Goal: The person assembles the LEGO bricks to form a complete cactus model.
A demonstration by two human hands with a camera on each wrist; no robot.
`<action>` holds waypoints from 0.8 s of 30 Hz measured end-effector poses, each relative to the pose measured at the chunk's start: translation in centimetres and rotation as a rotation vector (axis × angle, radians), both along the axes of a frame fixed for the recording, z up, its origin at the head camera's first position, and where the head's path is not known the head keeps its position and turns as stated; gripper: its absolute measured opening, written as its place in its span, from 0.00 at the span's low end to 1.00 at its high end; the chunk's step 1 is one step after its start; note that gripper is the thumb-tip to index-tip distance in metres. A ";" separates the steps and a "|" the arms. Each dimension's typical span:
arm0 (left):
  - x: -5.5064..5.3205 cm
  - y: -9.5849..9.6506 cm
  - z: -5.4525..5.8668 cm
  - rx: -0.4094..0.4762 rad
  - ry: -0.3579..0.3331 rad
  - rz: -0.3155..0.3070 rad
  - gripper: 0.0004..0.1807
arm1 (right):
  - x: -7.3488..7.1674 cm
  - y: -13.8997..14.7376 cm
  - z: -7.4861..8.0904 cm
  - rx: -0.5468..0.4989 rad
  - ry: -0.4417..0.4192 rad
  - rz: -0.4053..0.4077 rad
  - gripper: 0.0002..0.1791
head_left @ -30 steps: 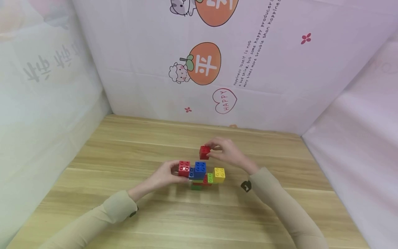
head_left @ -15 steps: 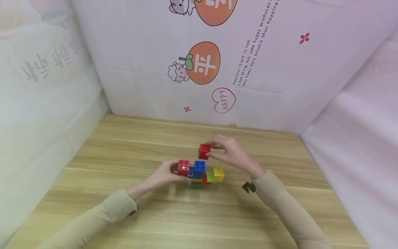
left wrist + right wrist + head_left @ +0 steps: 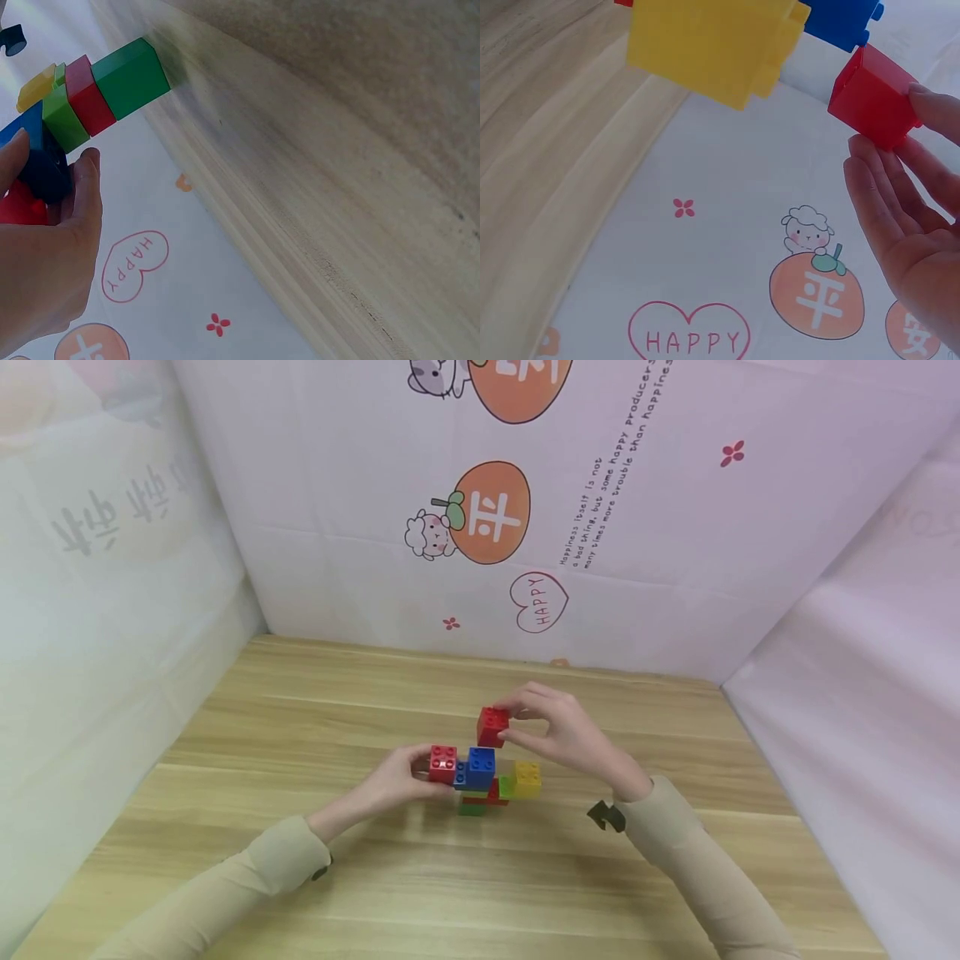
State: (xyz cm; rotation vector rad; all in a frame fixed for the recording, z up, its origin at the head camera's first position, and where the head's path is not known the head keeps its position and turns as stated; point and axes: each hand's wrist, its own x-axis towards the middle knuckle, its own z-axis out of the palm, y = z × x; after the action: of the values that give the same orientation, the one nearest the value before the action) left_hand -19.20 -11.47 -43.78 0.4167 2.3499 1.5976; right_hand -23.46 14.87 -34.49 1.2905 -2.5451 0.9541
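My left hand (image 3: 397, 781) grips the left side of a structure of toy building bricks, with thumb and fingers about its blue brick (image 3: 34, 154) and a red brick (image 3: 442, 766). Another blue brick (image 3: 482, 764) tops the structure, and a yellow brick (image 3: 527, 779) juts out to the right. At the bottom is a dark green brick (image 3: 131, 79), beneath a red and a light green one. My right hand (image 3: 558, 727) pinches a loose red brick (image 3: 874, 94) between thumb and fingertips. That brick is held in the air just beyond the blue top brick, apart from it.
A wooden tabletop (image 3: 360, 893) lies under the bricks. White printed cloth (image 3: 337, 568) stands behind it, with more cloth along the left and right sides. Dark wrist mounts (image 3: 606, 816) show at the sleeves.
My right wrist and forearm have shifted slightly to the right and the held red brick has tilted a little. The left hand keeps its grip, almost unmoved.
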 end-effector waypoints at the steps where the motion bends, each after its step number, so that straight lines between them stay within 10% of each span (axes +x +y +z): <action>1: 0.0 0.0 0.0 0.001 -0.002 0.000 0.31 | 0.1 0.0 0.1 0.000 0.000 0.004 0.19; 24: -0.1 -0.1 -0.2 0.023 -0.009 -0.013 0.30 | 1.6 -0.2 0.1 0.008 0.007 0.060 0.20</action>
State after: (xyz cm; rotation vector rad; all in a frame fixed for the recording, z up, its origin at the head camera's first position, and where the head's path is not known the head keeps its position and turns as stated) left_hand -19.31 -11.55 -43.94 0.4285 2.3199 1.6182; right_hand -21.90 14.65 -34.36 1.3773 -2.5202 0.9498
